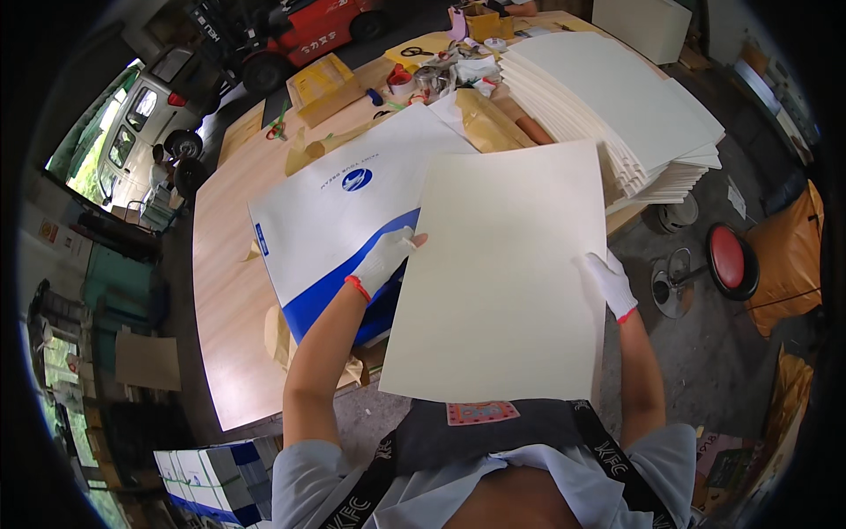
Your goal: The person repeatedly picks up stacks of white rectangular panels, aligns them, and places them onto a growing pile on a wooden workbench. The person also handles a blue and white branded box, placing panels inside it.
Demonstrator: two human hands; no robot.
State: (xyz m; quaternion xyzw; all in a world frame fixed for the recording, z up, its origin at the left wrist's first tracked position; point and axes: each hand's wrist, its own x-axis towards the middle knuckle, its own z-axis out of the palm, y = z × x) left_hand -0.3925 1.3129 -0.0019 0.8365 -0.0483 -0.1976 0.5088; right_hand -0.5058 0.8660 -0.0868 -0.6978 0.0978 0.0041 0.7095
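Sheet (502, 282): held between left hand (383, 260) and right hand (610, 284), over the table (229, 291) edge.
Bag (339, 220): flat on table, left of sheet.
Stack of boards (617, 106): behind sheet.
Stool (730, 260): right, on floor.

Wooden table (225, 291), white-and-blue box (326, 212), stacked cream sheets (634, 97), tape rolls (401, 81)

Wooden table (231, 291), red stool (731, 257), probably concrete floor (705, 344).

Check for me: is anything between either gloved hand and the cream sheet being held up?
Nothing visible. The left hand grips the cream sheet at its left edge and the right hand grips its right edge, both in direct contact. The sheet itself hangs over part of the white and blue sheet on the wooden table.
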